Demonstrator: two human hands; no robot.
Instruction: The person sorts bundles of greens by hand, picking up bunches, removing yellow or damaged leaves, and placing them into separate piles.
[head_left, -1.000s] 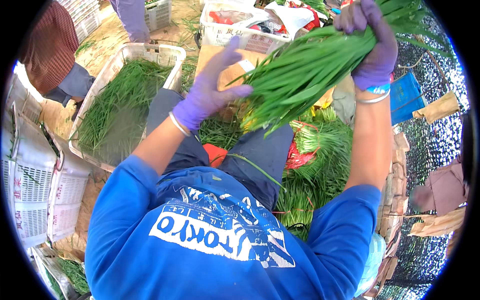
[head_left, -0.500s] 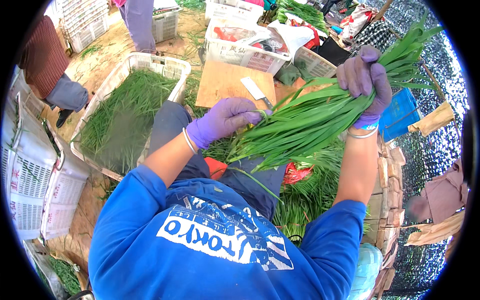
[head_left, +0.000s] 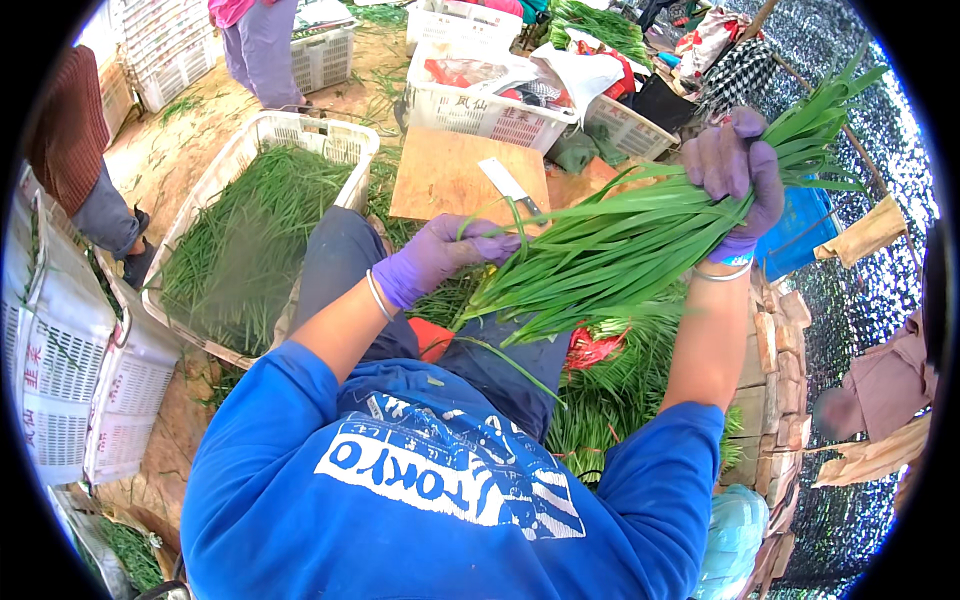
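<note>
Both purple-gloved hands, left hand [head_left: 440, 258] and right hand [head_left: 735, 170], have fingers clenched around a long bunch of green chive leaves [head_left: 620, 255], unbundled yet, more heaped in the white plastic crate [head_left: 250, 150] at left.

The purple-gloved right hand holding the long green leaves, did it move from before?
Yes. The right hand came down and to the right, away from the white basket behind the wooden cutting board, tilting the bunch of green leaves flatter.
</note>
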